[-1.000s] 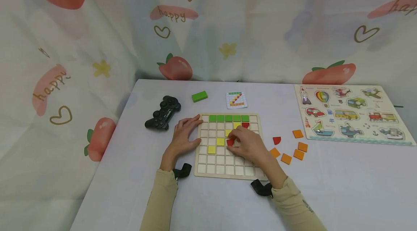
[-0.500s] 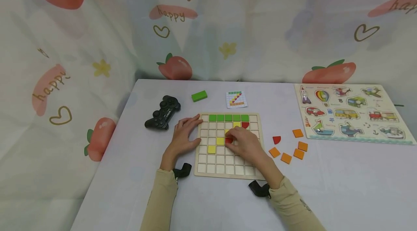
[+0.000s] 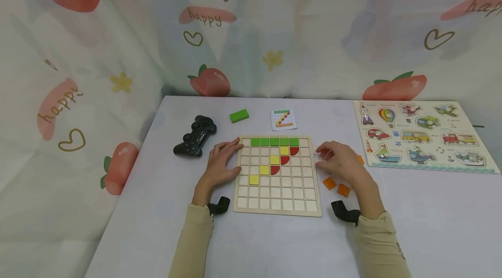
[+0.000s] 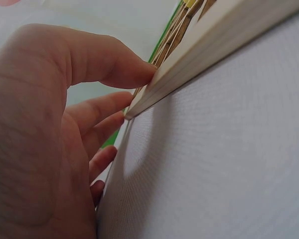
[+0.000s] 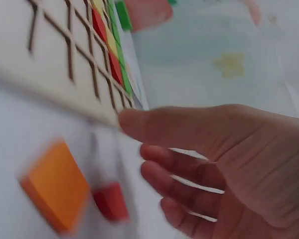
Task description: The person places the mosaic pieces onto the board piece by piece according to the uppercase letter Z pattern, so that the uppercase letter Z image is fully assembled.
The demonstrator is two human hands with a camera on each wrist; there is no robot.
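Note:
A wooden grid board (image 3: 276,193) lies flat on the table, with a row of green square tiles (image 3: 274,142) near its top. Yellow squares (image 3: 254,180) run diagonally below, beside three red quarter-round tiles (image 3: 275,170). At the board's left edge rests my left hand (image 3: 219,162), fingers spread; its thumb (image 4: 127,72) touches the rim in the left wrist view. Just off the right edge, my right hand (image 3: 342,162) hovers with loosely bent fingers and nothing between them. A loose red tile (image 5: 111,203) shows below it in the right wrist view, hidden in the head view.
Orange square tiles (image 3: 329,183) lie right of the board, some covered by the right hand. Behind the board are a green block (image 3: 239,116) and a pattern card (image 3: 284,120). A black game controller (image 3: 195,136) sits at left, a picture puzzle board (image 3: 425,136) at right.
My right hand has let go of a red quarter-round tile in the board's grid and moved right, off the board toward the loose tiles. The left hand has stayed put.

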